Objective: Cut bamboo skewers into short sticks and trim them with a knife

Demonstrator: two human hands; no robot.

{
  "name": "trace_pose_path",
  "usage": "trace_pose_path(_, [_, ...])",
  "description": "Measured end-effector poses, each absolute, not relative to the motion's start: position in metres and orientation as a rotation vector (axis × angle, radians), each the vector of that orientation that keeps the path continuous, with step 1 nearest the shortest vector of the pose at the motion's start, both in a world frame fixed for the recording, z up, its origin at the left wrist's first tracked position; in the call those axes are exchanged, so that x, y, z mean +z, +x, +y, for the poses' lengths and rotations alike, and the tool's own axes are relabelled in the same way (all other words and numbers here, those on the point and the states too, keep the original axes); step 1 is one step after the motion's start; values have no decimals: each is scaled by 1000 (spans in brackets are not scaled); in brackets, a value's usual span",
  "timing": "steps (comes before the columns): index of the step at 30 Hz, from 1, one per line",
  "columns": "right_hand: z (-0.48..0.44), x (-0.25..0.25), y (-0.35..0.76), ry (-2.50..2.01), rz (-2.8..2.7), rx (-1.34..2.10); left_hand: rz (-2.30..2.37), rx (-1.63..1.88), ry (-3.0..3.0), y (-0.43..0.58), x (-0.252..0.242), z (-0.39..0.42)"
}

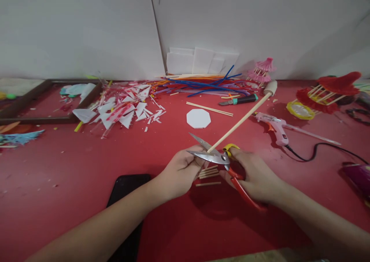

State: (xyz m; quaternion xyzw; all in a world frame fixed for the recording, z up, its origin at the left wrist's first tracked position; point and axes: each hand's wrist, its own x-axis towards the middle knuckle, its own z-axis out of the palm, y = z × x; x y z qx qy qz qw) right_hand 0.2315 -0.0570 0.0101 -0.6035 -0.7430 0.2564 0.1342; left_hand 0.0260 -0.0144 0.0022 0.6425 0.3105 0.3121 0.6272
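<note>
The left hand [177,175], fingers closed, is pinching a long, pale, round wooden stick [241,122] near its lower end, above the red table [72,192]. The right hand [257,173] is gripping metal-bladed, red-and-yellow-handled scissors [224,159] (the parted blades are straddling the stick). Short pale wooden sticks [209,175] are lying below.

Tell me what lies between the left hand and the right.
Between the left hand and right hand, the head view shows the scissors, blades open around the long stick, and short sticks below.
</note>
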Motion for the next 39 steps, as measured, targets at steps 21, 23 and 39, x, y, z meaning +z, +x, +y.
trace_pose_path(21, [-60,11,227,-1789,-2168,640,1218,762,2266,27,8,-24])
trace_pose_path(23, [-61,10,228,-1778,-2192,581,1137,741,2154,26,10,-22])
trace_pose_path(39, [-56,7,239,-1741,-2209,539,821,731,1381,31,5,-19])
